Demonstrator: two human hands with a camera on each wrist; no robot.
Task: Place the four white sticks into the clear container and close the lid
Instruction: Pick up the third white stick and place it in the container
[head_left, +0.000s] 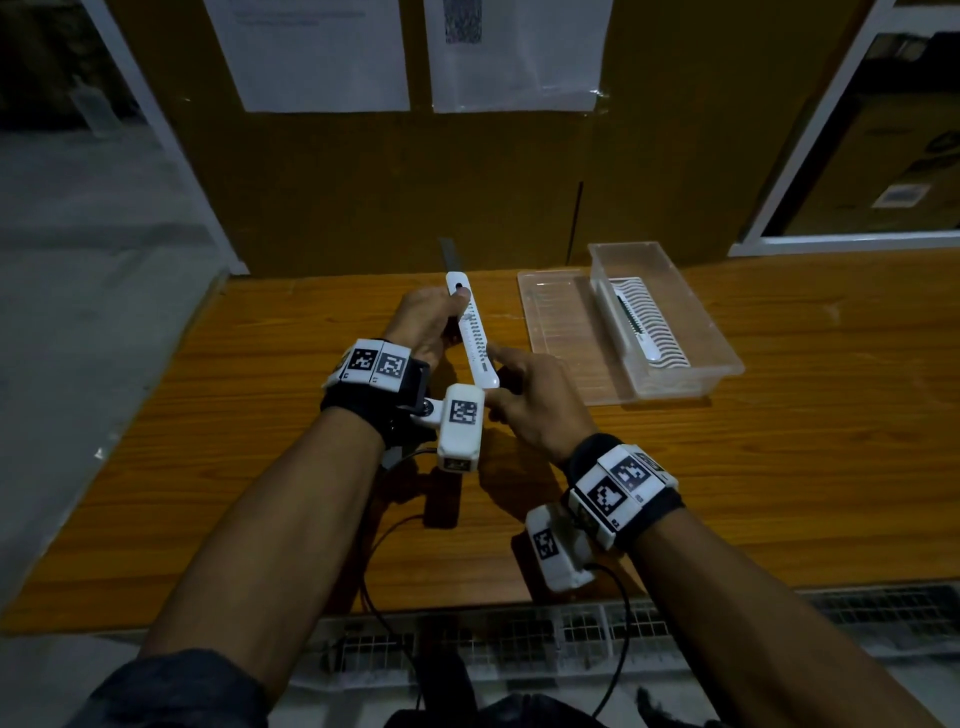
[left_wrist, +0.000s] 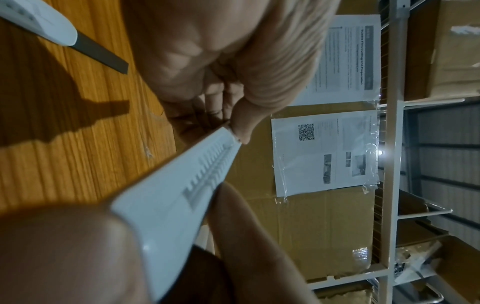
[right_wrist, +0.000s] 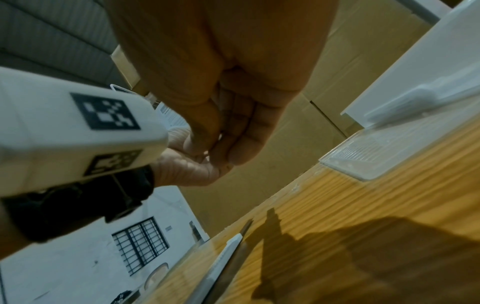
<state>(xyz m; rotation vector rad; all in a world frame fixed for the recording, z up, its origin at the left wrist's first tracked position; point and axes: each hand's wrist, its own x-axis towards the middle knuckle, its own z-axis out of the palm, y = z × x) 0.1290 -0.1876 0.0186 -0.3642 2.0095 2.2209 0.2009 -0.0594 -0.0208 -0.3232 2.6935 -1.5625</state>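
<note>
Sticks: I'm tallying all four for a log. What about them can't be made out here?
- Fourth stick: in no view. Only three show: the held stick, one stick in the container, and the table stick.
- Table stick: in the head view it is almost all hidden behind the left hand. In the left wrist view it is cut off by the top-left edge. In the right wrist view it is blurred.

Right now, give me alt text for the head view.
Both hands, left hand and right hand, hold one white stick above the wooden table. To the right, the open clear container holds another stick, its lid flat alongside.
</note>
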